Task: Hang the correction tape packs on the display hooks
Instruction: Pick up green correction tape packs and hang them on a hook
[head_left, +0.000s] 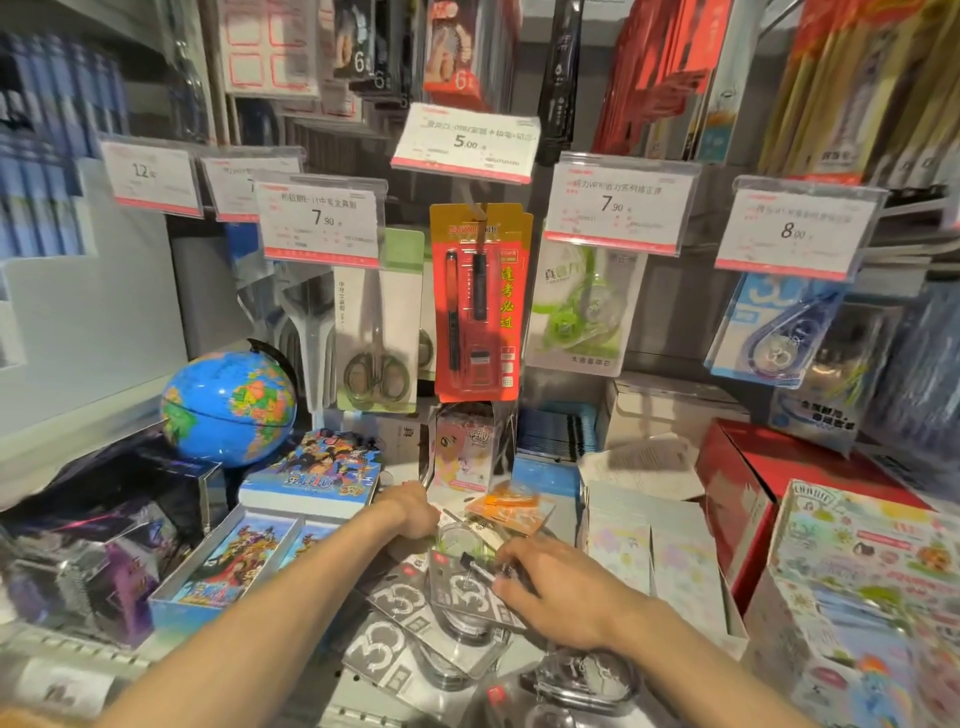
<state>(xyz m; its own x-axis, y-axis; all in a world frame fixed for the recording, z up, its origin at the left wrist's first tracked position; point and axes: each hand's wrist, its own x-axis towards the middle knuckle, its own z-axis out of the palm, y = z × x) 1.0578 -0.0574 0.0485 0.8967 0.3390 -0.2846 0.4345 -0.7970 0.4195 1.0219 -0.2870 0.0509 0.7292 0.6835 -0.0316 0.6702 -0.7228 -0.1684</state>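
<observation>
Both hands (561, 587) reach among loose grey packs (457, 597) (shelf-level pile).

So there's a loose pile of grey correction tape packs (415, 618) lying flat on the shelf, overlapping at odd angles, each with a big "30" on the card and a clear blister bubble. One pack (465, 592) sits on top, tilted. Up on the display hooks, a green-and-white pack (582, 317) and a blue "30" pack (774, 332) already hang upright under price tags.
</observation>
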